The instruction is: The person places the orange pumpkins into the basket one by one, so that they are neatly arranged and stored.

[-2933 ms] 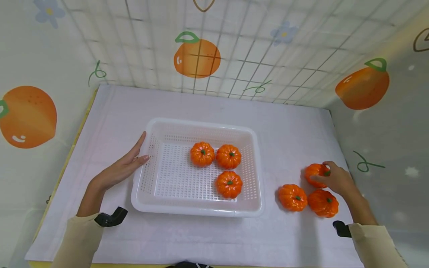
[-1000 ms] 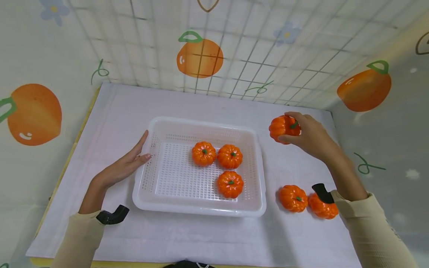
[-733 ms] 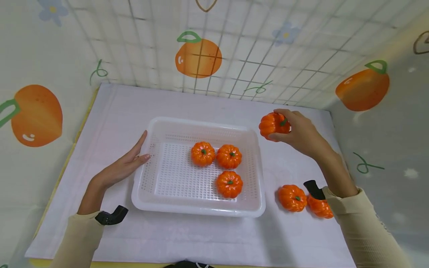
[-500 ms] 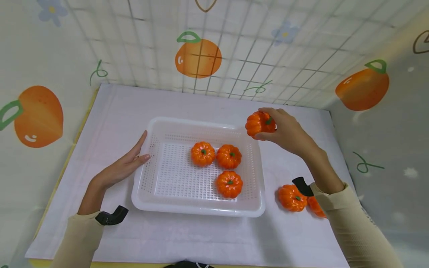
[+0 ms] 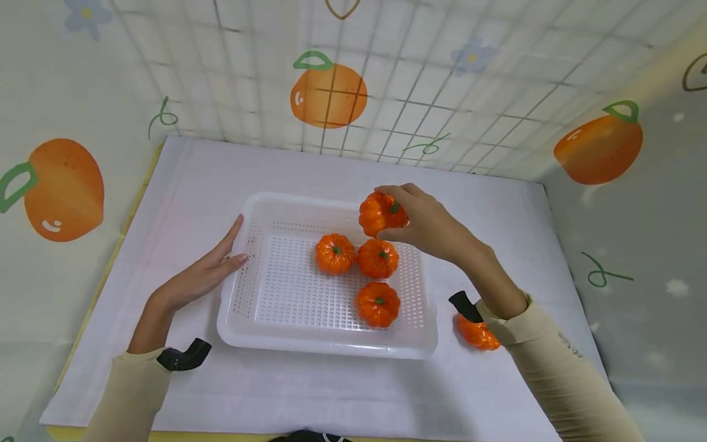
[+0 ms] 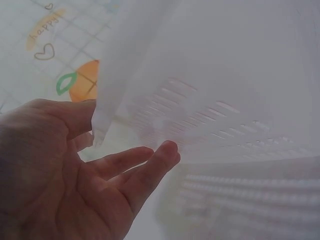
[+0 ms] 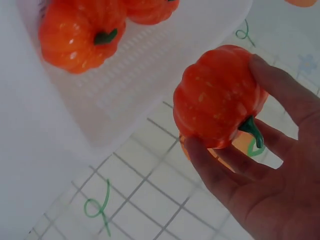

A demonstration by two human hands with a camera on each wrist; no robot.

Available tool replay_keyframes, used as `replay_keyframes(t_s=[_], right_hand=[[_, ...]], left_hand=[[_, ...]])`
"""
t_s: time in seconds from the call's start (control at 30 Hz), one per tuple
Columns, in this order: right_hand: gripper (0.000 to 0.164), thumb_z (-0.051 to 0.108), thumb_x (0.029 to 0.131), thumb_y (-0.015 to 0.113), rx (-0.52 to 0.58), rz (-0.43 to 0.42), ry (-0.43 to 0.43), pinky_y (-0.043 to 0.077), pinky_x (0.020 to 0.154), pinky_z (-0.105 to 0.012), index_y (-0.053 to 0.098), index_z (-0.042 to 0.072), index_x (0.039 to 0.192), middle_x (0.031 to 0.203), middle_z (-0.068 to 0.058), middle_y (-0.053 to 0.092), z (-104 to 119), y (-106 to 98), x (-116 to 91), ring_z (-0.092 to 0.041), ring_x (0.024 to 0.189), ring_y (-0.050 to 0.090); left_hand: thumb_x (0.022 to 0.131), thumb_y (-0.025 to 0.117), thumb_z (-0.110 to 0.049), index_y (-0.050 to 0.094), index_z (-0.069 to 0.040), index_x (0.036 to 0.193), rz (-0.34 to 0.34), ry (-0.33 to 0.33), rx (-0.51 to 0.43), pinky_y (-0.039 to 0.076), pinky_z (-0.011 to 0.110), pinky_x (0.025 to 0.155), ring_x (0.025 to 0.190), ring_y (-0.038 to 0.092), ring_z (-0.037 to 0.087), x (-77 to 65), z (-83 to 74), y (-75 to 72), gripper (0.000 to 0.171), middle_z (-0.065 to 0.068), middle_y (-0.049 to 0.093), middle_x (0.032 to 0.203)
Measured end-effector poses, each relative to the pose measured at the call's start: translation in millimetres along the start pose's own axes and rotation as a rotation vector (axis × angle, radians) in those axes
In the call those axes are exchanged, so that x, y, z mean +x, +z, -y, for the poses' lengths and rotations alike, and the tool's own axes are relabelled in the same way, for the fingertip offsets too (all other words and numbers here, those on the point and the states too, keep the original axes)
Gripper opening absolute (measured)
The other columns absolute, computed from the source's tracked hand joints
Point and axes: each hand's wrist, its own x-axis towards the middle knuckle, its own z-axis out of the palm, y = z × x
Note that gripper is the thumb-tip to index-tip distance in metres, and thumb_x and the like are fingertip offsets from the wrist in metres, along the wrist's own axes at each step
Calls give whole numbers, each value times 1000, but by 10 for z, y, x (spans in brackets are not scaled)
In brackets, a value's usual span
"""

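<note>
A small orange toy pumpkin (image 5: 377, 215) with a green stem is in my right hand (image 5: 425, 226), gripped between thumb and fingers, above the far right part of a white perforated plastic basket (image 5: 326, 347). From the right wrist, the held pumpkin (image 7: 217, 100) hangs beside the basket rim with its stem toward the palm. Inside the basket sit three similar pumpkins, one at centre (image 5: 335, 253), one beside it (image 5: 378, 259) and one nearer (image 5: 378, 304). My left hand (image 5: 199, 279) holds the basket's left rim, thumb over it and fingers against the outer wall (image 6: 215, 65).
Right of the basket, another pumpkin (image 5: 479, 335) lies on the white tablecloth (image 5: 309, 393), partly covered by the black wrist device (image 5: 465, 306). The right sleeve (image 5: 547, 356) hides the spot beside it. Printed curtains (image 5: 248, 73) stand around the table.
My right hand has picked up a pumpkin from the right-hand group, lifted it and carried it left over the basket. The left hand stays at the rim.
</note>
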Motion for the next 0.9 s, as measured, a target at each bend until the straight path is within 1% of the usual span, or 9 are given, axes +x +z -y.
replay_keyframes(t_s=[0.1, 0.23, 0.33, 0.5, 0.6, 0.7, 0.83, 0.9], right_hand=[[76, 28, 86, 81, 7, 11, -25, 49, 95, -52, 42, 21, 150, 144, -11, 43, 59, 60, 6, -31, 124, 48], [76, 28, 85, 81, 15, 48, -41, 50, 96, -48, 42, 22, 150, 144, -8, 43, 138, 134, 4, -28, 125, 48], [75, 25, 86, 81, 19, 82, -64, 51, 95, -47, 42, 21, 150, 144, -8, 43, 190, 193, -4, -29, 126, 48], [74, 22, 85, 82, -5, 119, -126, 50, 97, -45, 45, 20, 149, 142, -9, 45, 244, 316, -10, -29, 124, 51], [72, 20, 84, 82, -20, 141, -172, 50, 97, -41, 47, 21, 148, 139, -6, 47, 260, 394, -16, -25, 121, 53], [72, 18, 84, 82, -18, 187, -228, 50, 96, -35, 48, 21, 147, 138, -2, 48, 277, 456, -28, -19, 118, 54], [70, 17, 84, 82, -29, 275, -295, 49, 96, -33, 49, 21, 146, 139, 1, 47, 306, 518, -39, -16, 118, 53], [68, 17, 85, 80, -36, 324, -306, 49, 94, -31, 50, 23, 146, 141, 2, 46, 322, 546, -39, -16, 118, 52]], left_hand=[[107, 46, -33, -5, -45, 157, 2, 3, -2, -2, 60, 116, 149, -7, 12, -5, 2, -3, 73, -18, -8, 163], [106, 48, -34, -4, -47, 156, 5, 4, -7, -1, 60, 116, 149, -7, 11, -8, 10, -11, 73, -20, -7, 162], [106, 48, -35, -4, -47, 156, 6, 3, -7, -1, 60, 116, 149, -7, 11, -7, 12, -16, 73, -21, -7, 162], [106, 48, -35, -4, -44, 158, 5, 1, -5, -1, 60, 116, 149, -7, 11, 0, 4, -16, 74, -20, -8, 162], [106, 48, -36, -4, -45, 157, 5, -2, -5, -1, 60, 116, 149, -7, 11, 3, -3, -14, 74, -19, -7, 162], [106, 48, -36, -4, -46, 157, 4, -5, -1, -1, 60, 116, 149, -7, 12, 2, -8, -14, 74, -18, -7, 163], [106, 48, -35, -4, -44, 157, 1, -5, 3, -1, 60, 116, 149, -8, 12, -2, -15, -15, 74, -18, -8, 163], [106, 48, -35, -4, -44, 158, -3, -6, 6, -2, 60, 116, 149, -8, 12, -1, -17, -17, 74, -18, -8, 162]])
